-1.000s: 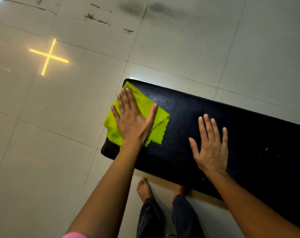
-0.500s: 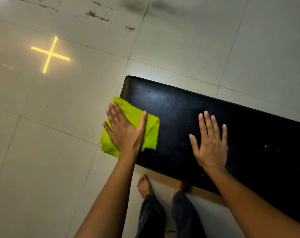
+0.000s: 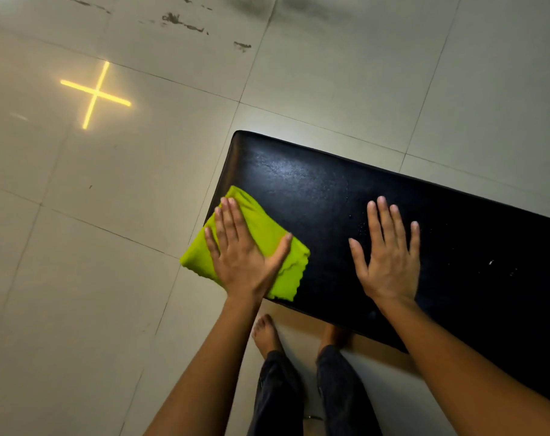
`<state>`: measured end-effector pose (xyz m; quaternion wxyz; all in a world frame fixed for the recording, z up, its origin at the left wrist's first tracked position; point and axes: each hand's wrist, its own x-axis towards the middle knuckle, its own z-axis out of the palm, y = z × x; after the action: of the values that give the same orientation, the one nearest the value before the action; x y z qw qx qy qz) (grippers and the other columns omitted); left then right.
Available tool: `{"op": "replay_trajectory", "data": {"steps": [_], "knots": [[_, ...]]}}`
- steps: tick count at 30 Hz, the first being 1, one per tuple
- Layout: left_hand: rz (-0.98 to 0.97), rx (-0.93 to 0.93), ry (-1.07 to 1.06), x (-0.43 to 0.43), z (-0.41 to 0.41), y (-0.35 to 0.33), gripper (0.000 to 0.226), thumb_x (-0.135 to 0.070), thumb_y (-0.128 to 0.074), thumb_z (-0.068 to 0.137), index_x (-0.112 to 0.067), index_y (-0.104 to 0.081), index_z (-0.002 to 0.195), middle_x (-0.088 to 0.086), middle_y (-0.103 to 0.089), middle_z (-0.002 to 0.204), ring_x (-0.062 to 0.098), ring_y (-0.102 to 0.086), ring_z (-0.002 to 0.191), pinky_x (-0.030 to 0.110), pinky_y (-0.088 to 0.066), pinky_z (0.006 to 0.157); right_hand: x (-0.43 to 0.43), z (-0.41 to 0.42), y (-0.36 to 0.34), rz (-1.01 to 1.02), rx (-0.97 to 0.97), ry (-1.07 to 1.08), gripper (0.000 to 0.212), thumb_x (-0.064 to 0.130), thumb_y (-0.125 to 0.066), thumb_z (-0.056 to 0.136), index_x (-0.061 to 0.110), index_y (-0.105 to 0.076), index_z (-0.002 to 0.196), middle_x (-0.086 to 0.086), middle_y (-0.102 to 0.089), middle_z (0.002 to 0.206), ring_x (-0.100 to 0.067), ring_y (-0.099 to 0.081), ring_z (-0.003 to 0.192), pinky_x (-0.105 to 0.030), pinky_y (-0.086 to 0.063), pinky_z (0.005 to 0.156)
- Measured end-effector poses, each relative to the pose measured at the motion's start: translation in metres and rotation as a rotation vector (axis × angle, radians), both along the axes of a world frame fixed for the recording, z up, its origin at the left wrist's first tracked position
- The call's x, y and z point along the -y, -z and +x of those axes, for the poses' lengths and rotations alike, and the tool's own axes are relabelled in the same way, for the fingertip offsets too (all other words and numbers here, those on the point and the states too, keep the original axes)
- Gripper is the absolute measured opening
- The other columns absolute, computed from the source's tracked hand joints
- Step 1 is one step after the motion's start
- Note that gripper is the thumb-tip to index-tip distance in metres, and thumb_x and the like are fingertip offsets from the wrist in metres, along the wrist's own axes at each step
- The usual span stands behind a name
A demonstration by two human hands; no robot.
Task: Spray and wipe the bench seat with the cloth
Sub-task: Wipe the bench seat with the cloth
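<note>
The wiping stroke is best made with even, flat pressure, so that the green cloth point(image 3: 264, 226) is dragged and not bunched. Overlapping passes should be carried from the end of the bench seat point(image 3: 314, 184) toward the fine droplets point(image 3: 358, 228) that glisten near the middle. Care is needed at the corner. The cloth lies on the near left corner of the black seat and its outer edge overhangs the floor point(image 3: 110, 247), so it could be pushed off if the stroke is run further outward. The pale specks point(image 3: 490, 262) further right are judged not yet wiped. The left hand point(image 3: 242, 262) is laid flat on the cloth, with fingers straight and together and the thumb spread wide to the right; the cloth is pressed, not gripped. The right hand point(image 3: 390, 262) is spread open and flat on the bare seat, to the right of the cloth and apart from it. It holds nothing and is judged to serve as a brace. Both forearms are extended forward and down.
</note>
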<state>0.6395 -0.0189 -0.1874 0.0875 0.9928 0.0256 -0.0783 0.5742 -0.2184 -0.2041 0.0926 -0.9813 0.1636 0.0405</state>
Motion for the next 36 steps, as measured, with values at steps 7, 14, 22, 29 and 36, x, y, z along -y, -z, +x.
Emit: {"op": "replay_trajectory", "data": {"steps": [7,14,22,29,36], "knots": [[-0.008,-0.021,0.179,0.047,0.002,-0.004,0.096,-0.074,-0.027,0.08,-0.008,-0.013,0.149,0.007,-0.012,0.157,0.019,-0.008,0.146,0.042,0.0,0.118,0.001,-0.001,0.0,-0.008,-0.005,0.006,0.064,0.048,-0.027,0.092,0.014,-0.022,0.146,-0.003,-0.023,0.153,-0.017,-0.017,0.14,-0.042,-0.007,0.114],[0.049,0.083,0.323,-0.014,0.009,0.004,0.091,-0.072,-0.026,0.083,-0.007,-0.022,0.147,0.008,-0.026,0.154,0.019,-0.02,0.143,0.045,-0.014,0.116,0.001,0.0,-0.001,-0.022,0.017,-0.005,0.064,0.049,-0.023,0.093,0.015,-0.019,0.146,-0.002,-0.019,0.153,-0.018,-0.016,0.14,-0.041,-0.004,0.114],[0.024,-0.036,0.091,0.07,0.071,0.001,0.093,-0.072,-0.013,0.079,-0.014,0.003,0.149,0.003,0.001,0.159,0.018,0.004,0.146,0.043,0.006,0.117,0.002,0.001,0.001,-0.011,0.014,-0.001,0.062,0.047,-0.029,0.091,0.015,-0.025,0.145,-0.003,-0.029,0.152,-0.016,-0.02,0.138,-0.04,-0.007,0.113],[0.052,0.03,0.727,0.006,0.024,0.001,0.085,-0.068,-0.026,0.085,-0.012,-0.02,0.149,0.004,-0.022,0.156,0.016,-0.014,0.144,0.044,-0.011,0.117,0.002,0.001,-0.007,0.039,-0.018,0.001,0.063,0.049,-0.028,0.092,0.016,-0.025,0.145,-0.003,-0.03,0.152,-0.014,-0.018,0.138,-0.04,-0.009,0.112],[-0.016,-0.087,0.251,0.083,0.052,-0.01,0.094,-0.076,-0.025,0.082,-0.018,0.003,0.149,0.002,0.003,0.159,0.016,0.008,0.146,0.043,0.009,0.117,0.037,-0.015,-0.027,0.117,0.096,0.196,0.065,0.052,-0.026,0.091,0.016,-0.028,0.145,-0.003,-0.025,0.153,-0.016,-0.018,0.141,-0.038,-0.003,0.115]]}}
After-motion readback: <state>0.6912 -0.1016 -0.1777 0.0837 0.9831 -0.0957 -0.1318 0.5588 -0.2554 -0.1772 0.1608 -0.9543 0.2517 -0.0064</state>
